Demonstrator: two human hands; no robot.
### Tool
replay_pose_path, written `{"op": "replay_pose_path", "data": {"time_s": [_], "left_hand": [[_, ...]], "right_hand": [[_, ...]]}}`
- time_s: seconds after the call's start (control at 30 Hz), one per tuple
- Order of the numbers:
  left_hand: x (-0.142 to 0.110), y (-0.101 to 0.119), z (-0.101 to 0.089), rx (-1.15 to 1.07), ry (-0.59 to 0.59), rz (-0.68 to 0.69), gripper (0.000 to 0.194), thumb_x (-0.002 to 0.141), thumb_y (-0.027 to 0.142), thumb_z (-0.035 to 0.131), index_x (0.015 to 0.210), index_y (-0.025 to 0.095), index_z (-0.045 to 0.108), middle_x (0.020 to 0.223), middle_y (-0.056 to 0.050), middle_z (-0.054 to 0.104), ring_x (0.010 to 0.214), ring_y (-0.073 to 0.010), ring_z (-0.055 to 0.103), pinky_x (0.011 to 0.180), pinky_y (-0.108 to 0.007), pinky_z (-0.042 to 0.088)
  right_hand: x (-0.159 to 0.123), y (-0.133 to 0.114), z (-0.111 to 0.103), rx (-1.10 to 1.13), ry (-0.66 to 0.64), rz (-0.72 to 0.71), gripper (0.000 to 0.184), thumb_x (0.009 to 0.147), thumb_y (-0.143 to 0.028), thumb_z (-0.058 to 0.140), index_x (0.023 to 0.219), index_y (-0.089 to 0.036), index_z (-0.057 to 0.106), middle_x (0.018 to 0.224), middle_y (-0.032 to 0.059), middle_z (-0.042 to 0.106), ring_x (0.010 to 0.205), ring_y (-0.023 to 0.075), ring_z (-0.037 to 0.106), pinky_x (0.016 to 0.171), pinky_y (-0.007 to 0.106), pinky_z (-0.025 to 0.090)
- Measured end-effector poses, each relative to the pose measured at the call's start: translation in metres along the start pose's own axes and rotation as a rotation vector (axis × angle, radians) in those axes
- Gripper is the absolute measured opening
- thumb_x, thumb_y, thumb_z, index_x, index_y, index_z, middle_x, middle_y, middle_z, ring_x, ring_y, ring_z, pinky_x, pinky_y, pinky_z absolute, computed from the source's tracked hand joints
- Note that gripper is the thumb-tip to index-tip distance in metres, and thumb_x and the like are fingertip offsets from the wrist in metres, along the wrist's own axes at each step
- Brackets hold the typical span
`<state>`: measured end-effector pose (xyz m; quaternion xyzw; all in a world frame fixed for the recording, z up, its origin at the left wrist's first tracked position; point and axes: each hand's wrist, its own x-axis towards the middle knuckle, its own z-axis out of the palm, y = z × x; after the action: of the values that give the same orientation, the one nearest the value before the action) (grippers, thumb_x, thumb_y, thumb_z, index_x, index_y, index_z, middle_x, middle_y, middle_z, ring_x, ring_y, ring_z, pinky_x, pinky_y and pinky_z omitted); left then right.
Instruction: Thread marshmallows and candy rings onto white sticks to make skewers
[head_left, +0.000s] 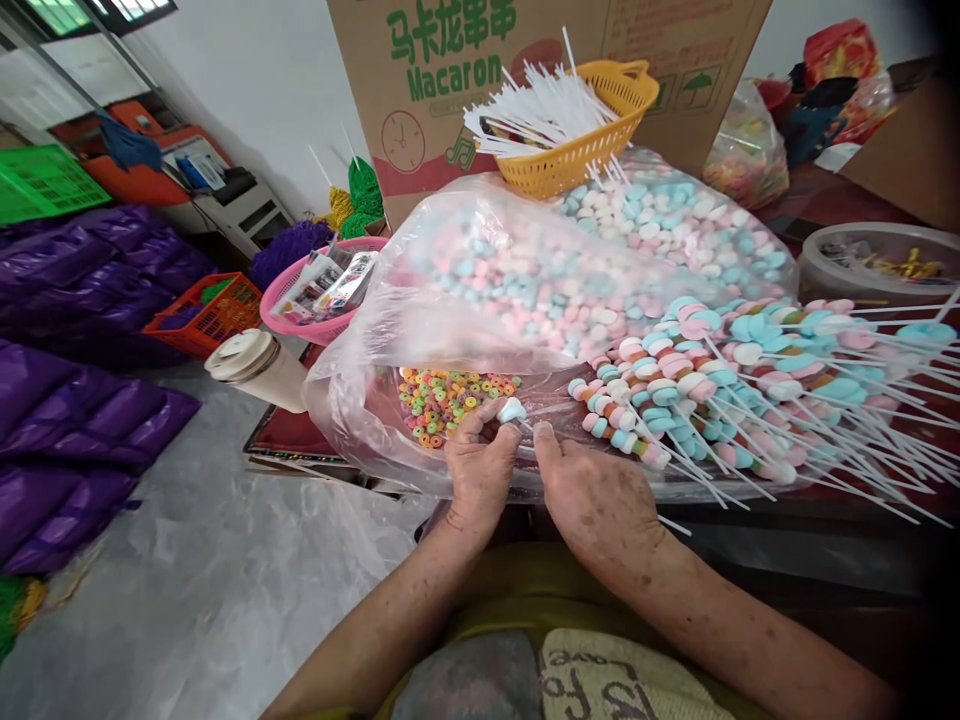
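Between the thumb and fingers of my left hand point(480, 468) is a pale blue and white marshmallow point(512, 410). My right hand point(600, 498) is closed around a thin white stick point(675, 525), whose far end sticks out past the wrist; its front end points at the marshmallow. Whether the tip has entered it, I cannot tell. Just beyond my left hand lie small colourful ring-shaped candies point(442, 405) on a clear plastic sheet. To the right of my right hand, finished-looking marshmallow skewers point(690, 385) in pink, blue and white are piled up.
A big clear bag of marshmallows point(525, 270) fills the table's middle. On it rests a yellow basket point(559, 172) of white sticks, before a cardboard box point(675, 40). Left stand a lidded cup point(259, 368) and a pink basket point(300, 325); right, a round plastic tub point(840, 270).
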<state>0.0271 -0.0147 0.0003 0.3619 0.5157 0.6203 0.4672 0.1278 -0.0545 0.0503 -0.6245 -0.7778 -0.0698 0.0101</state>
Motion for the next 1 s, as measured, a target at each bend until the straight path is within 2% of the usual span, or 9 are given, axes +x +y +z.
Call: {"op": "replay_pose_path", "data": {"time_s": [0.1, 0.2, 0.33, 0.47, 0.63, 0.7, 0.87, 1.0], "left_hand": [[0.001, -0.001, 0.002, 0.085, 0.032, 0.033, 0.026, 0.061, 0.012, 0.065, 0.085, 0.019, 0.071, 0.083, 0.000, 0.070, 0.077, -0.0142, 0.061, 0.076, -0.028, 0.048], [0.001, 0.001, 0.004, 0.100, 0.040, -0.008, 0.025, 0.062, 0.013, 0.065, 0.085, 0.019, 0.071, 0.081, 0.000, 0.071, 0.076, -0.0142, 0.062, 0.077, -0.028, 0.048], [-0.002, -0.001, 0.008, 0.030, 0.025, -0.084, 0.024, 0.064, 0.014, 0.063, 0.086, 0.019, 0.071, 0.086, 0.000, 0.071, 0.082, -0.0152, 0.063, 0.082, -0.030, 0.048], [-0.002, -0.012, 0.008, 0.063, -0.018, -0.046, 0.022, 0.064, 0.013, 0.062, 0.083, 0.018, 0.071, 0.088, -0.001, 0.071, 0.087, -0.0169, 0.063, 0.087, -0.033, 0.047], [0.006, -0.019, 0.000, 0.260, -0.145, 0.033, 0.026, 0.066, 0.011, 0.058, 0.088, 0.017, 0.070, 0.089, -0.002, 0.071, 0.084, -0.0161, 0.063, 0.084, -0.031, 0.048], [0.009, -0.020, -0.003, 0.316, -0.184, 0.097, 0.030, 0.066, 0.010, 0.055, 0.091, 0.018, 0.069, 0.091, -0.002, 0.071, 0.085, -0.0153, 0.063, 0.084, -0.029, 0.048], [0.006, -0.020, -0.005, 0.488, -0.152, 0.145, 0.029, 0.067, 0.011, 0.053, 0.090, 0.019, 0.069, 0.087, -0.002, 0.070, 0.079, -0.0157, 0.063, 0.078, -0.029, 0.049], [0.018, 0.003, -0.013, 0.759, -0.343, 0.208, 0.033, 0.073, 0.020, 0.056, 0.105, 0.022, 0.063, 0.084, -0.002, 0.069, 0.073, -0.0171, 0.061, 0.071, -0.030, 0.048]], "right_hand": [[0.002, 0.000, 0.002, 0.009, -0.010, 0.013, 0.033, 0.084, -0.012, 0.041, 0.113, -0.010, 0.057, 0.070, 0.0127, 0.067, 0.056, 0.0178, 0.064, 0.046, 0.022, 0.040], [0.004, -0.002, 0.003, 0.015, -0.014, 0.011, 0.032, 0.084, -0.012, 0.041, 0.113, -0.009, 0.056, 0.071, 0.0133, 0.067, 0.057, 0.0181, 0.065, 0.048, 0.022, 0.041], [0.007, -0.006, 0.006, 0.025, -0.027, 0.002, 0.033, 0.084, -0.010, 0.040, 0.114, -0.008, 0.054, 0.073, 0.0139, 0.067, 0.060, 0.0192, 0.066, 0.049, 0.023, 0.043], [0.015, -0.005, 0.013, 0.051, -0.094, 0.016, 0.031, 0.086, -0.010, 0.037, 0.112, -0.007, 0.054, 0.077, 0.0148, 0.068, 0.065, 0.0207, 0.067, 0.052, 0.025, 0.044], [0.022, 0.006, 0.020, 0.171, -0.265, 0.073, 0.026, 0.087, -0.011, 0.034, 0.100, -0.014, 0.057, 0.084, 0.0098, 0.068, 0.077, 0.0222, 0.067, 0.058, 0.028, 0.044], [0.020, 0.008, 0.021, 0.196, -0.269, 0.081, 0.026, 0.087, -0.011, 0.034, 0.099, -0.015, 0.057, 0.090, 0.0090, 0.066, 0.081, 0.0218, 0.066, 0.060, 0.028, 0.042], [0.022, 0.004, 0.030, 0.230, -0.269, 0.103, 0.026, 0.085, -0.009, 0.035, 0.095, -0.016, 0.058, 0.090, 0.0088, 0.066, 0.078, 0.0214, 0.065, 0.058, 0.028, 0.036], [0.033, 0.019, 0.042, 0.320, -0.229, 0.122, 0.021, 0.088, -0.013, 0.037, 0.090, -0.016, 0.058, 0.086, 0.0080, 0.067, 0.077, 0.0187, 0.062, 0.059, 0.027, 0.032]]}}
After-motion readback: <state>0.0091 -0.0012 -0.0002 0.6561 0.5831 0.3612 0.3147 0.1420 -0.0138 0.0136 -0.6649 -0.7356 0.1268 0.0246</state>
